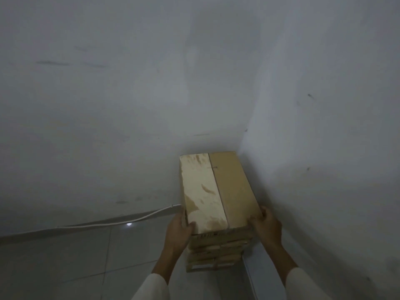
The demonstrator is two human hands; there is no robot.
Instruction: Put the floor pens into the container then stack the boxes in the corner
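Observation:
A stack of several cardboard boxes (pixel 213 254) stands in the corner where two white walls meet. The top box (pixel 218 191) is brown, with a pale torn patch over its left half. My left hand (pixel 178 232) grips its near left corner, thumb on the top face. At the near right corner my right hand (pixel 267 227) holds the same box, fingers wrapped on its edge. The top box lies roughly flush with those beneath it. No pens and no container are in view.
Grey floor tiles (pixel 75 256) spread out to the left of the stack. A white cable (pixel 121 220) runs along the base of the left wall. The right wall (pixel 324 169) stands close beside the boxes.

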